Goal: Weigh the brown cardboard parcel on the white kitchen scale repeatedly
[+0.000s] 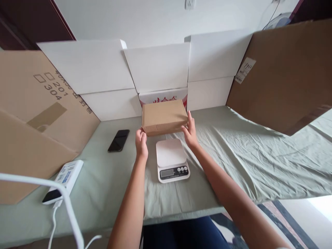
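Observation:
A closed brown cardboard box point(165, 116) is held between my two hands, just beyond the kitchen scale. My left hand point(141, 143) grips its near left corner, fingers curled against the side. On the right end, my right hand point(190, 130) clasps the box with the thumb at the near edge and a finger along the side. Nearer to me, the white digital kitchen scale point(171, 155) lies on the green cloth, its plate bare and its display and buttons facing me. The underside of the box is hidden.
A black smartphone point(118, 140) lies left of the scale. Further left are a white power strip point(64, 180) and a curved white tube point(64, 197). Large cardboard panels point(280, 76) flank the cloth-covered table point(207, 193), with white panels point(158, 67) along the back.

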Motion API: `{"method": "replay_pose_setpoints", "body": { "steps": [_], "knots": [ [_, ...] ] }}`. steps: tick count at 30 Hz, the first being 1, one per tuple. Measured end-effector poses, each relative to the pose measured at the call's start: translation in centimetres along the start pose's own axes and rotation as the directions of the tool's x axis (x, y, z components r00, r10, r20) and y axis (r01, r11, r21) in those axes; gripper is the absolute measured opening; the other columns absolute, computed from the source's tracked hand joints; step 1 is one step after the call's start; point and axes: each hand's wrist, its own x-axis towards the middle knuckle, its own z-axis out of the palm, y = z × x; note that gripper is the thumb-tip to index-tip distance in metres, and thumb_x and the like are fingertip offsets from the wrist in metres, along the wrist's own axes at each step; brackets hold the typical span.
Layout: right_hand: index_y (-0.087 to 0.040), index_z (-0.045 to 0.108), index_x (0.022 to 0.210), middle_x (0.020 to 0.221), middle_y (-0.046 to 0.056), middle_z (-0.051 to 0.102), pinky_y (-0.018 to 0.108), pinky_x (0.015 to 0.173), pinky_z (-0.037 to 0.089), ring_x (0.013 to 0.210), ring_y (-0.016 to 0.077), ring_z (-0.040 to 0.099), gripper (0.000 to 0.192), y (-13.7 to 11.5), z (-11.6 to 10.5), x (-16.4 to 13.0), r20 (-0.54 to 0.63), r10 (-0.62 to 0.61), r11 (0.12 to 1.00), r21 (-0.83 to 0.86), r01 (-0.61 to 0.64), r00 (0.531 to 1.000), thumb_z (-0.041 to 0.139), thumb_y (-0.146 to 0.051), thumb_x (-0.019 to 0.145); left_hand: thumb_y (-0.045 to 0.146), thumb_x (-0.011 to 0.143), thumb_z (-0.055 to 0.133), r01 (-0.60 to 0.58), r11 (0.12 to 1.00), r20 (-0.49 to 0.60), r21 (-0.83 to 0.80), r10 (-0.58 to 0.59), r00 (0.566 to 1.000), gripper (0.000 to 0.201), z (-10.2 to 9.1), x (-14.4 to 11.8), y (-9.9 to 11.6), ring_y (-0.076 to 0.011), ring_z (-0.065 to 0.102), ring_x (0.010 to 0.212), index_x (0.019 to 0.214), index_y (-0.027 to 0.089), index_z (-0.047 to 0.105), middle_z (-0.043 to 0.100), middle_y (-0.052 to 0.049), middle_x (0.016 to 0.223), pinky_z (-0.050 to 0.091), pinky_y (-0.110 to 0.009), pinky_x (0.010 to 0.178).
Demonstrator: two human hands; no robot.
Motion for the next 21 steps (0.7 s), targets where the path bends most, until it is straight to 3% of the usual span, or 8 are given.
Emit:
{"method": "replay_pose_setpoints", "body": {
  "steps": [5, 9, 12, 21],
  "knots": [
    [-0.030, 0.034, 0.158, 0.162, 0.006, 0.036, 0.048, 0.119, 0.040, 0.141, 0.0305, 0.045, 0.072, 2.5, -0.2, -1.4, -0.043, 0.067, 0.998, -0.002, -0.068, 0.997, 0.055, -0.050, 0.093, 0.061, 0.083, 0.065, 0.086, 0.996, 0.021, -0.010, -0.086, 0.996, 0.058, 0.0, -0.6, -2.7, -0.0291, 0.058, 0.133, 0.124, 0.020, 0.059, 0.065, -0.016, 0.134, 0.043, -0.044, 0.113],
    [-0.024, 0.035, 0.157, 0.165, 0.008, 0.034, 0.047, 0.121, 0.037, 0.143, 0.0307, 0.043, 0.071, 3.0, -0.2, -1.4, -0.043, 0.108, 0.993, 0.044, -0.106, 0.993, 0.055, -0.047, 0.092, 0.060, 0.086, 0.062, 0.079, 0.997, 0.032, 0.004, -0.079, 0.996, 0.057, 0.1, -0.9, -2.9, -0.0280, 0.055, 0.137, 0.127, 0.022, 0.059, 0.062, -0.014, 0.140, 0.042, -0.041, 0.114],
    [-0.027, 0.033, 0.157, 0.167, 0.007, 0.031, 0.047, 0.122, 0.034, 0.148, 0.0302, 0.038, 0.073, 3.4, -0.1, -1.3, -0.022, 0.128, 0.990, 0.064, -0.126, 0.992, 0.057, -0.046, 0.090, 0.058, 0.088, 0.060, 0.079, 0.997, 0.019, 0.018, -0.079, 0.997, 0.054, 0.0, -1.0, -3.2, -0.0269, 0.053, 0.139, 0.128, 0.022, 0.059, 0.061, -0.013, 0.142, 0.040, -0.041, 0.115],
    [-0.028, 0.027, 0.160, 0.166, 0.008, 0.032, 0.047, 0.118, 0.038, 0.141, 0.0304, 0.046, 0.080, 3.9, -0.1, -1.4, 0.004, 0.189, 0.979, 0.070, -0.189, 0.982, 0.059, -0.049, 0.090, 0.051, 0.094, 0.052, 0.124, 0.992, -0.027, 0.022, -0.124, 0.992, 0.046, 0.2, -0.6, -4.0, -0.0237, 0.060, 0.130, 0.129, 0.023, 0.060, 0.066, -0.012, 0.135, 0.046, -0.039, 0.110]
  ]
}}
